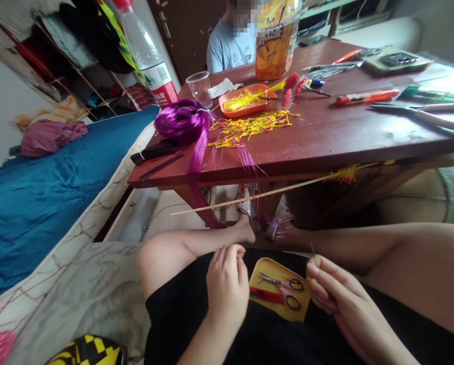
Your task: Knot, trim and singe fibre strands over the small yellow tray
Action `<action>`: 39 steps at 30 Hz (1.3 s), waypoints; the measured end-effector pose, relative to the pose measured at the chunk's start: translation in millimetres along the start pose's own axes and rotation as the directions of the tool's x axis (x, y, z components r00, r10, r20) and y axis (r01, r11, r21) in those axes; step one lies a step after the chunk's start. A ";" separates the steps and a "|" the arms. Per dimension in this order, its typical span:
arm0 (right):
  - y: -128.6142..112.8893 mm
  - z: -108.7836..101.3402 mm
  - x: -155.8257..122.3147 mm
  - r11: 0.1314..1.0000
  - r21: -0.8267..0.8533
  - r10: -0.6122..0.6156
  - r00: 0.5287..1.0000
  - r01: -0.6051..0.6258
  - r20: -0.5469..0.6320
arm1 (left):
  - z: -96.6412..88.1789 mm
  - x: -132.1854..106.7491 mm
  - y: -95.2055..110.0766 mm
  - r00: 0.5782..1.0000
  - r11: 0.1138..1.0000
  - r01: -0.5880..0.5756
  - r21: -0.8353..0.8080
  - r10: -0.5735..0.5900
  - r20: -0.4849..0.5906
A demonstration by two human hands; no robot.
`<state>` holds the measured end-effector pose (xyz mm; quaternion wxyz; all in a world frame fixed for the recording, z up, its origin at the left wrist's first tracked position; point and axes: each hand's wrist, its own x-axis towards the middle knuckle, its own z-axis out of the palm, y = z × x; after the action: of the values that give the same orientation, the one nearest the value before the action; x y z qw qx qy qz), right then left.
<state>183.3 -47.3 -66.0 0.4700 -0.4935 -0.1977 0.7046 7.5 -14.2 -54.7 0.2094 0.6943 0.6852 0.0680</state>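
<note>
My right hand point(335, 286) pinches a thin dark stem point(312, 250) between thumb and fingertips; a bit of yellow shows by the fingers. My left hand point(227, 284) is curled closed, back toward me, and whatever it may hold is hidden. Between the two hands a yellow tray point(263, 268) rests on my lap. In it lie scissors point(282, 285) with pink and black handles and a red piece point(267, 294). Past my knees, a long thin stick point(249, 197) with a cluster of yellow, red-tipped strands point(343, 174) juts out below the table edge.
On the red-brown table point(325, 147) are a purple fiber bundle point(183, 119), loose yellow strands point(249, 126), an orange dish point(245, 110), pliers point(420, 110), a clear cup point(199, 87) and two bottles point(275, 45). A person point(230, 45) sits across. A blue-covered bed point(78, 167) stands left.
</note>
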 end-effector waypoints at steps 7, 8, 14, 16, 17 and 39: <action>7.7 9.5 -0.2 0.988 0.152 0.020 0.997 -0.030 0.068 | 6.5 -27.4 23.5 0.882 0.614 0.118 -0.781 0.296 0.366; 7.6 9.2 -0.7 0.992 0.124 0.016 0.997 -0.026 0.077 | 9.4 -27.4 22.5 0.893 0.549 0.158 -0.821 0.276 0.357; 17.8 -6.3 4.2 0.847 -0.503 -0.044 0.965 0.173 0.258 | 5.7 -15.4 5.4 0.987 0.101 0.160 -0.982 -0.033 0.158; 30.6 -10.2 11.4 0.598 -0.748 -0.071 0.949 0.288 0.308 | 3.1 -12.1 0.1 0.984 -0.006 0.147 -0.989 -0.099 0.146; 38.5 -10.4 15.7 0.508 -0.803 -0.079 0.945 0.313 0.318 | 3.0 -11.4 -1.5 0.983 -0.030 0.152 -0.988 -0.103 0.155; 58.8 -28.6 22.5 0.098 -0.948 -0.295 0.919 0.303 0.263 | -27.8 -2.5 -28.8 0.926 -0.343 0.057 -0.938 -0.332 0.178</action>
<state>179.4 -61.6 -133.5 0.1736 -0.6247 -0.6988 0.3022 -29.8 -11.9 -40.2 0.6278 0.1020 0.4712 0.6111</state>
